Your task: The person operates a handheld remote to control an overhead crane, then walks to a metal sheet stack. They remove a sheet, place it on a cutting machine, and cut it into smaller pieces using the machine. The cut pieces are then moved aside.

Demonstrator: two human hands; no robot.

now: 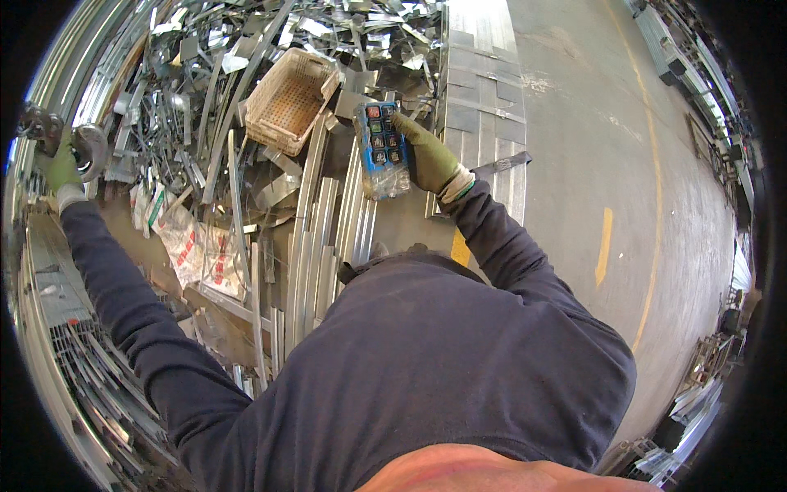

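In my right hand (434, 158), gloved in green, is a blue crane remote control (383, 143) with two columns of dark push buttons. Clear plastic wraps its lower end. My thumb lies along the right side of the buttons. Far out to the left, my gloved left hand (62, 170) grips a heavy metal crane hook (90, 153) at its inner side; part of the fingers is hidden. Long metal profiles lie behind the hook.
A heap of metal offcuts (176, 107) spreads ahead, with a beige plastic crate (287, 94) on it. White printed sacks (193, 246) and long metal channels (316, 238) lie nearer. Flat metal sheets (488, 98) border the concrete floor (574, 156). Racks of metal stand far right.
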